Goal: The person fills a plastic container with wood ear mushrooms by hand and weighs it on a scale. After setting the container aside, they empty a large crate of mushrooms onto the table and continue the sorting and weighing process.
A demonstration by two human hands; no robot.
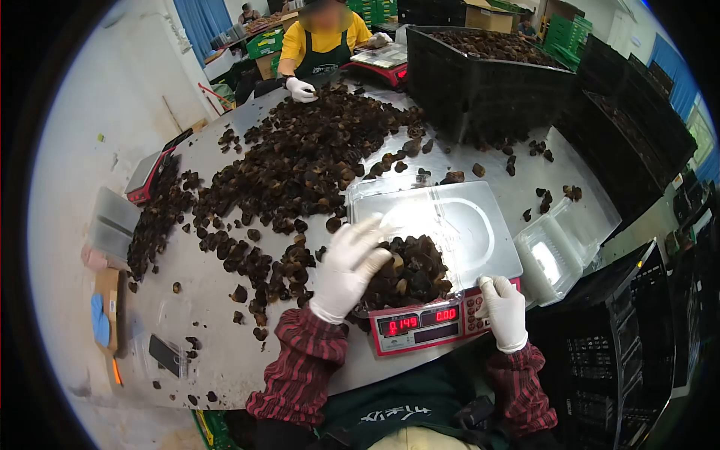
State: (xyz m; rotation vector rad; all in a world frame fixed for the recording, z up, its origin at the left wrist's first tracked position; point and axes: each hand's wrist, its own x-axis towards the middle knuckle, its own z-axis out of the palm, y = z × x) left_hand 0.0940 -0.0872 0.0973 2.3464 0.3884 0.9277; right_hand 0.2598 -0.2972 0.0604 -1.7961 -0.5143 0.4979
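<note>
My left hand (pixel 346 274), in a white glove, lies over the left side of a clear plastic box, fingers stretched out and thumb apart against a heap of dark brown mushroom-like pieces (pixel 409 274). The box sits on a red-and-silver digital scale (pixel 491 251), whose red display (pixel 416 321) reads 0.149 and 0.00. At the scale's front right corner, beside its buttons, is my gloved right hand (pixel 502 313). Its fingers are curled in; what they grip, if anything, is hidden. The box's clear lid (pixel 390 196) appears tilted up behind the heap.
A large pile of dark pieces (pixel 307 150) spreads across the metal table (pixel 195 322). Clear boxes (pixel 551 251) stand right of the scale. A full black crate (pixel 487 94) rises at the back. Opposite, a person in yellow (pixel 326 41) reaches into the pile. Another scale (pixel 146 176) is left.
</note>
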